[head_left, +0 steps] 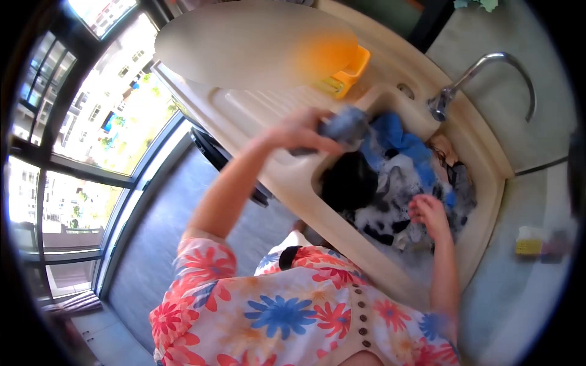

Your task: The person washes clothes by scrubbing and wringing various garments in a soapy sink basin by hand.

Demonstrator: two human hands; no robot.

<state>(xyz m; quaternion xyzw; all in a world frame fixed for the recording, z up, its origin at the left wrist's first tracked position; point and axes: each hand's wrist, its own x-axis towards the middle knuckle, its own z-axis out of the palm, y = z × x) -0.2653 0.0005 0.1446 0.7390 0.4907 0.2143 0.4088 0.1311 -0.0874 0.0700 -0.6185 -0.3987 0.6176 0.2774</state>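
Note:
My left hand (303, 131) is closed around a bunched grey-blue cloth (346, 127), blurred by motion, at the left rim of the sink. My right hand (430, 215) hangs over the soapy water, its fingers loosely bent and apart, with nothing visible in them. Below it the sink basin (485, 235) holds foamy water and a jumble of wet laundry. A blue garment (397, 141) lies at the back, a black bundle (350, 181) on the left side. Grey fabric (463, 186) rests against the right wall, and small dark pieces float in the foam.
A curved chrome faucet (441, 104) rises behind the basin. The ribbed washboard (247, 104) slopes left of it, with a yellow-orange container (353, 72) partly under a blurred patch. Tall windows (101, 116) stand at left; a yellow item (528, 246) is at far right.

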